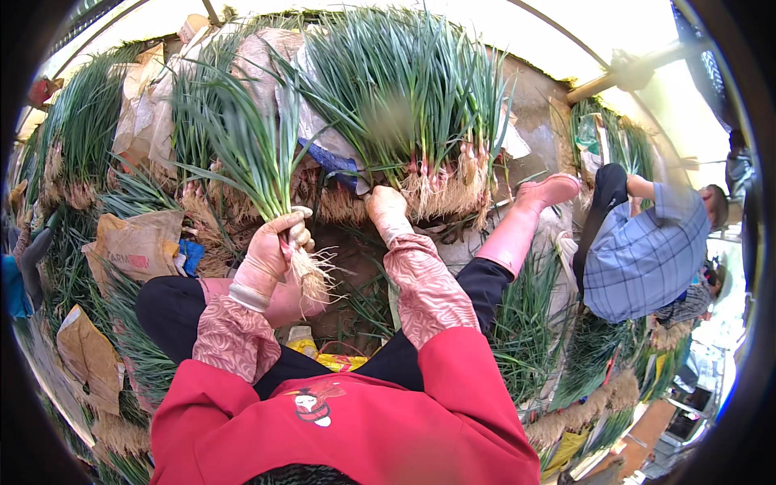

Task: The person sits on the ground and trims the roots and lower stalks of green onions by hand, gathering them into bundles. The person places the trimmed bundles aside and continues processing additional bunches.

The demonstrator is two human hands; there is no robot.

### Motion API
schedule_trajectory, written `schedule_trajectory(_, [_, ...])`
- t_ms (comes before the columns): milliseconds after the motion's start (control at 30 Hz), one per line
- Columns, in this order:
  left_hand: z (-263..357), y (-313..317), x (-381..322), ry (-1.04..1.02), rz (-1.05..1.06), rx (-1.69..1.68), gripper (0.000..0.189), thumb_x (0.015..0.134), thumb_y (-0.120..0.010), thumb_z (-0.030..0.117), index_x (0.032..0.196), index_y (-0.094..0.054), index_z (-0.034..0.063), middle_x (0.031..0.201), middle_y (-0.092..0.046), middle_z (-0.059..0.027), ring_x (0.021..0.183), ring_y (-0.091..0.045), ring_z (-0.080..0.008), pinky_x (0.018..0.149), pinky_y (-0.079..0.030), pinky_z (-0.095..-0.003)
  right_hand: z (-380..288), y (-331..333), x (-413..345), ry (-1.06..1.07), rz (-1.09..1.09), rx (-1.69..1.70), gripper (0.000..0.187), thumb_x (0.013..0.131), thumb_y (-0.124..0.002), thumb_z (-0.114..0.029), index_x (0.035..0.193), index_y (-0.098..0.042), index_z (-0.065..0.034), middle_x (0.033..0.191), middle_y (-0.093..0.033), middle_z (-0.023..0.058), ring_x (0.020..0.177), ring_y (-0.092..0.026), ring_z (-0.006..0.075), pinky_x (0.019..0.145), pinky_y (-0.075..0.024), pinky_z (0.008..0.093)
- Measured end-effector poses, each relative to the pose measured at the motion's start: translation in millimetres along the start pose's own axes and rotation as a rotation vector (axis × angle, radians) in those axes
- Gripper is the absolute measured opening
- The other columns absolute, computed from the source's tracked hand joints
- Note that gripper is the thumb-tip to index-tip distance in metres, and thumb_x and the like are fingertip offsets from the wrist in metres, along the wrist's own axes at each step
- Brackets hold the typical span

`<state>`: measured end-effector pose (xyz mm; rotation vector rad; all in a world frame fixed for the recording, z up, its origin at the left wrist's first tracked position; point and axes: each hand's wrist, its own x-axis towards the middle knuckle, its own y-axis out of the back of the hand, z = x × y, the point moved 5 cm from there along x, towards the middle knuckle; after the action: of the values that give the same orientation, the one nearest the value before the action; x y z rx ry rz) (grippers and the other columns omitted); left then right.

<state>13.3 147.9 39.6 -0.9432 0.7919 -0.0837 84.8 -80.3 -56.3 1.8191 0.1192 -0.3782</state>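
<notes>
My gloved left hand point(267, 248) is closed around a small bunch of green garlic plants point(267, 163). Their long leaves fan upward, and pale stringy roots hang below my fist. My gloved right hand point(388, 209) is at the root side of a large heap of similar plants point(418, 91). Its fingers are curled near the lower left of the heap, beside a blue-edged white sack point(336, 160). Whether they grip a stalk there is hidden. The heap's reddish stem bases and tangled roots point(442, 188) face me.
A paper sack point(139, 242) with printing lies at left near my knee. More plant bundles point(79, 133) stand at far left. Pink rubber boots point(533, 200) cover my feet. A seated person in a plaid shirt point(642, 254) works at right, with loose leaves point(524, 321) between us.
</notes>
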Motion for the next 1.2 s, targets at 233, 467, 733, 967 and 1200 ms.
schedule_trajectory(233, [4,6,5,-0.077,0.015,0.019,0.019,0.091,-0.057,0.015,0.101,-0.060,-0.0010,0.060,-0.044,0.0005,0.057,-0.045,-0.0134,0.066,-0.047,-0.0340,20,-14,-12,0.006,-0.040,-0.054,0.039,0.083,-0.062,-0.043,0.085,-0.067,-0.0052,0.084,-0.069,0.0175,0.086,-0.067,0.0332,0.080,-0.0516,0.0426])
schedule_trajectory(467, [-1,8,3,-0.055,0.118,-0.027,0.018,0.089,-0.058,0.013,0.099,-0.061,-0.0015,0.060,-0.046,-0.0011,0.055,-0.046,-0.0145,0.063,-0.046,-0.0333,23,-40,37,0.010,-0.246,-0.207,0.030,0.078,-0.062,-0.032,0.088,-0.073,-0.0065,0.089,-0.070,0.0163,0.091,-0.068,0.0316,0.080,-0.0534,0.0398])
schedule_trajectory(733, [-4,5,3,-0.041,-0.017,-0.036,0.024,0.090,-0.057,0.014,0.106,-0.060,-0.0031,0.060,-0.047,-0.0009,0.057,-0.047,-0.0145,0.065,-0.045,-0.0338,-5,-32,-147,0.907,-1.117,-0.348,0.034,0.078,-0.057,-0.035,0.091,-0.073,-0.0081,0.087,-0.070,0.0136,0.082,-0.066,0.0310,0.080,-0.0520,0.0385])
schedule_trajectory(967, [-24,-17,4,0.031,-0.010,0.024,0.020,0.090,-0.057,0.013,0.103,-0.062,-0.0022,0.056,-0.046,0.0001,0.054,-0.046,-0.0141,0.063,-0.045,-0.0328,35,129,1,-0.009,0.127,-0.181,0.035,0.089,-0.057,-0.042,0.081,-0.068,-0.0093,0.077,-0.068,0.0125,0.076,-0.068,0.0287,0.070,-0.0538,0.0397])
schedule_trajectory(1200, [-52,-16,21,-0.014,0.087,0.455,0.028,0.090,-0.059,0.011,0.114,-0.060,-0.0031,0.064,-0.061,-0.0072,0.054,-0.059,-0.0163,0.052,-0.051,-0.0261,-50,94,-105,0.604,-0.041,0.068,0.021,0.082,-0.063,-0.031,0.087,-0.063,-0.0110,0.064,-0.064,0.0057,0.059,-0.066,0.0272,0.059,-0.0532,0.0403])
